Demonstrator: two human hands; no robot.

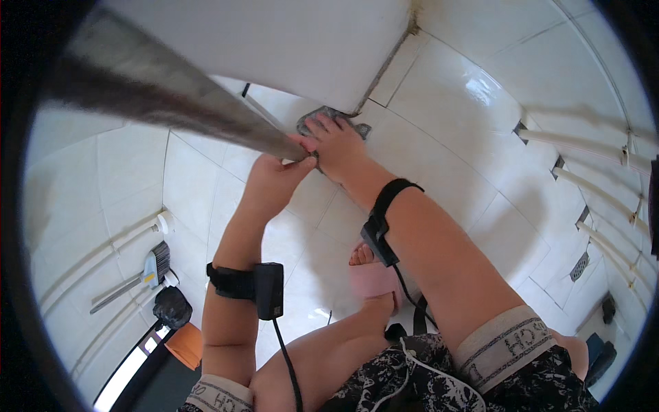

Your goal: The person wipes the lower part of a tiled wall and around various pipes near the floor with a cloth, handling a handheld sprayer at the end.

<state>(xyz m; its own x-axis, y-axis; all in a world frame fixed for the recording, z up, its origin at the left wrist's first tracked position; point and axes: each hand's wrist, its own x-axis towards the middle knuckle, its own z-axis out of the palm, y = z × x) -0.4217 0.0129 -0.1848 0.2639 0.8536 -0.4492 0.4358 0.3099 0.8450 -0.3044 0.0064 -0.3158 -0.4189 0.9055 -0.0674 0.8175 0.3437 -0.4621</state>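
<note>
A long grey metal-looking pole [206, 110] slants down from the upper left, very close to the camera at its near end. My left hand [273, 177] is closed around its far, lower end, with the thumb along the tip. Just to the right, my right hand [340, 136] lies palm down with its fingers spread over a dark grey mesh-like piece [363, 130] by the foot of a white block. Its thumb reaches the pole's end. Whether the right hand grips anything beneath is hidden, as is any joint between pole and grey piece.
The white block [309, 41] has a grimy lower edge. Pale pipes [571, 136] run along the right side. At left, a grey-bristled brush [161, 257] and a black plastic bag [172, 307] are near another pipe. A pink slipper [373, 280] is on the tiled floor [437, 170].
</note>
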